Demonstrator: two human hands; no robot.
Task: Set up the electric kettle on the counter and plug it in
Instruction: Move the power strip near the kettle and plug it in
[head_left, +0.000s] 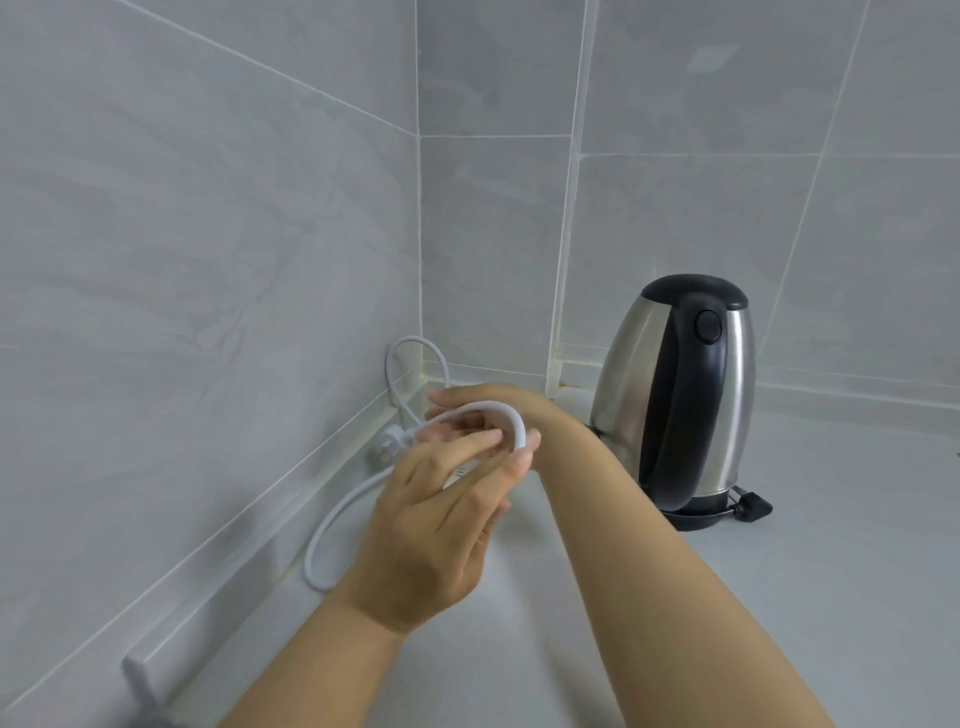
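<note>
While both forearms reach in from 6 o'clock over the pale desk (779, 597), the left hand (436, 525) curls its fingers round a white power strip, and the right hand (483, 402), just beyond, grips a loop of the white cable (324, 540). A white plug (389, 441) lies at 9 o'clock of the hands. At 3 o'clock stands the steel kettle (680, 400) on its base, black plug (753, 506) beside it.

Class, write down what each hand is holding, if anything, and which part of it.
Both the left hand and right hand hold the white cord at its looped bend.
</note>
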